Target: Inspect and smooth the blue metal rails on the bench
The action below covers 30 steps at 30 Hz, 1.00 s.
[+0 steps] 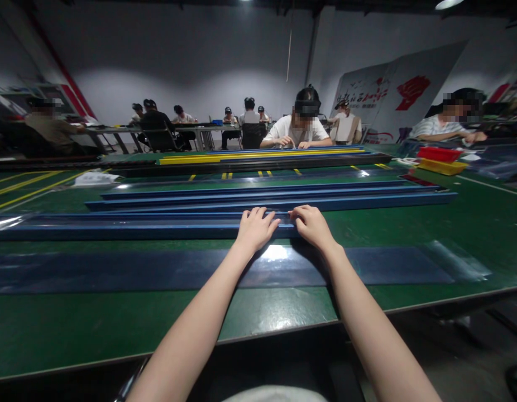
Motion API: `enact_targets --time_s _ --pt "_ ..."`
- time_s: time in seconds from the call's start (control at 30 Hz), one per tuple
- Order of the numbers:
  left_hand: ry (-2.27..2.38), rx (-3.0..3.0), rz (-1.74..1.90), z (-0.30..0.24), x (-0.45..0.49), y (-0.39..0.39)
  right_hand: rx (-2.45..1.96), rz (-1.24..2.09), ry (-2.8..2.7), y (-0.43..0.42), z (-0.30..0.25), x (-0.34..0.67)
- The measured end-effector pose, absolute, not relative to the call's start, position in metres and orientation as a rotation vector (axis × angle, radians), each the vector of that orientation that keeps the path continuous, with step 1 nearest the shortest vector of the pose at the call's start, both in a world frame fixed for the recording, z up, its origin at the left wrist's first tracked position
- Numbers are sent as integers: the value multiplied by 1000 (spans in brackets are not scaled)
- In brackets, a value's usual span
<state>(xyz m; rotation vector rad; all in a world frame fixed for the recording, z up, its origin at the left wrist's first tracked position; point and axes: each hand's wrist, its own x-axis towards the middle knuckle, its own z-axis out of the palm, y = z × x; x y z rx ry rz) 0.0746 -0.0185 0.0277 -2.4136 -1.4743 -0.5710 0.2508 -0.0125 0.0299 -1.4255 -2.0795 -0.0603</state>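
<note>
A long blue channel-shaped strip point(158, 230) lies across the green table, with a greyish, shiny film strip point(116, 221) along its inside. My left hand point(255, 229) rests over the channel near its right end, fingers spread and thumb apart. Close by on the right, my right hand point(314, 226) has its fingers bent around the end of the same channel. Its fingertips partly cover that end, so the exact contact is hard to see. Nearer to me, a flat clear plastic strip point(128, 271) lies on the table beneath my forearms.
More blue channels point(367, 200) lie just beyond, with a dark phone-like object point(424, 182) at their right end. Yellow strips point(191, 160) sit farther back. Red point(439, 154) and yellow point(441, 167) bins stand at right. A co-worker point(298, 127) sits opposite. The table edge point(283, 333) is near me.
</note>
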Motion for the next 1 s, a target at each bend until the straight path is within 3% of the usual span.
enact_targets --time_s 0.4,1.0 --pt "-1594 -2284 -617 32 74 -17 -1755 -313 -1799 -14 30 256" --pt "-1532 -2362 -574 28 75 -18 -1562 -155 -1974 -14 29 249"
